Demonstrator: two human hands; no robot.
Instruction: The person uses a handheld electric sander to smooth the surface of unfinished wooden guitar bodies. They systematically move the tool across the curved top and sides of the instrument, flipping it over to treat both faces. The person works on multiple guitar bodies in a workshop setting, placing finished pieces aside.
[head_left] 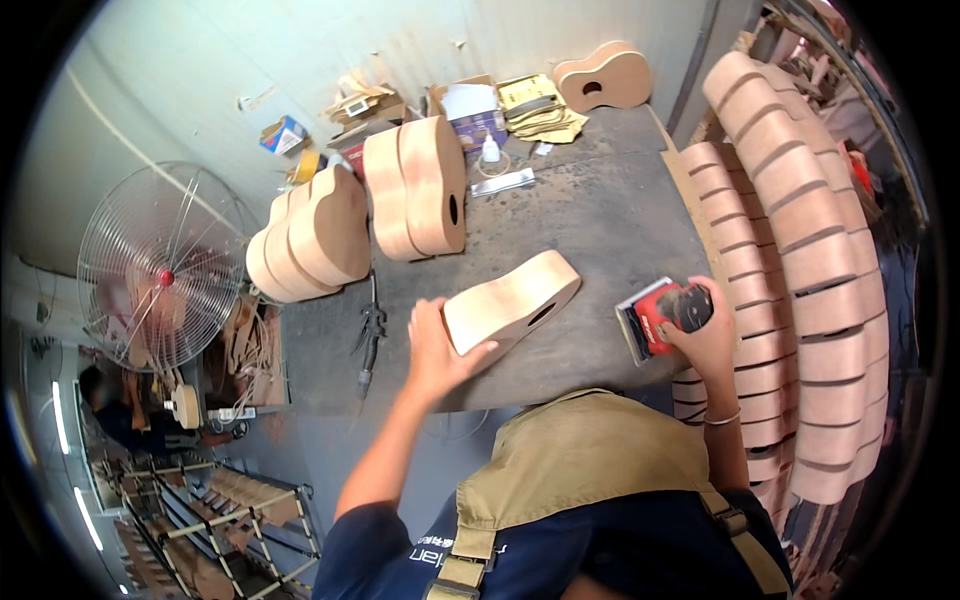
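In front of me a small, unfinished wooden guitar body (500, 294) stands on its edge on the dark worktable (600, 225), its sound hole facing toward me and to the right. My left hand (432, 350) grips its near left end, thumb on one side and fingers on the other. To the right, my right hand (708, 338) is wrapped round a red and black electric sander (660, 310). The sander is tipped so its flat pad faces left, apart from the guitar body. Whether the pad touches the table I cannot tell.
More guitar bodies (415, 190) stand at the back left, and one (603, 80) leans on the wall. An air blow gun (370, 335) lies left. Tall stacks of bodies (820, 270) line the right side. A caged fan (165, 270) stands left; a person (135, 415) sits beyond.
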